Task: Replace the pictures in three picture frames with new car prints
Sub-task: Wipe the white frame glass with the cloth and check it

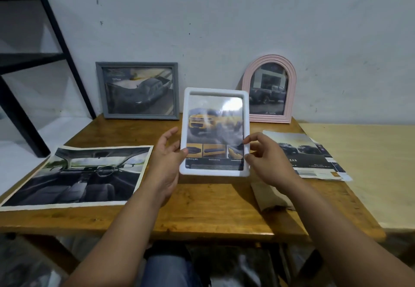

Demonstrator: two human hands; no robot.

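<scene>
Both hands pinch white frame upright above worktop; keep level, stand between grey frame, pink frame; print seems seated.

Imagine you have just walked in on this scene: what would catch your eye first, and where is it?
The white frame at the centre stands out first, held upright above the wooden table between the left hand and right hand, with a yellow car print inside. Behind it, a grey frame and a pink arched frame lean against the wall. A large car-interior print lies flat on the table's left side.
</scene>
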